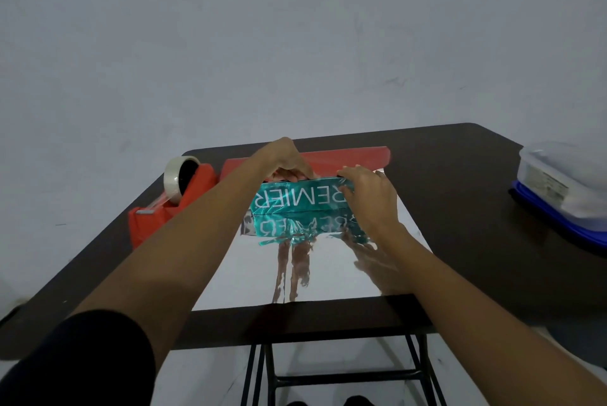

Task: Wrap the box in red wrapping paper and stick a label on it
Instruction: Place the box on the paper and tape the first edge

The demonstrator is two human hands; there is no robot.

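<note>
The table [460, 175] carries an unrolled sheet of wrapping paper [328, 274] at its centre, reaching to the near edge. The box [295, 200] stands on the sheet's far part. The paper roll [354, 156] lies just behind the box. The tape dispenser [167, 205] sits left of the box. A lidded container [565, 185] rests at the table's right edge.

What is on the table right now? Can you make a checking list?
Surface: dark table, shiny sheet spread on it.
Job's things: teal box on the sheet; red roll behind it; no label seen.
Clutter: tape dispenser at left; plastic tub at right.
Grippers: left hand and right hand hold the box's ends.
Cables: nothing seen.
Surroundings: plain wall.
</note>
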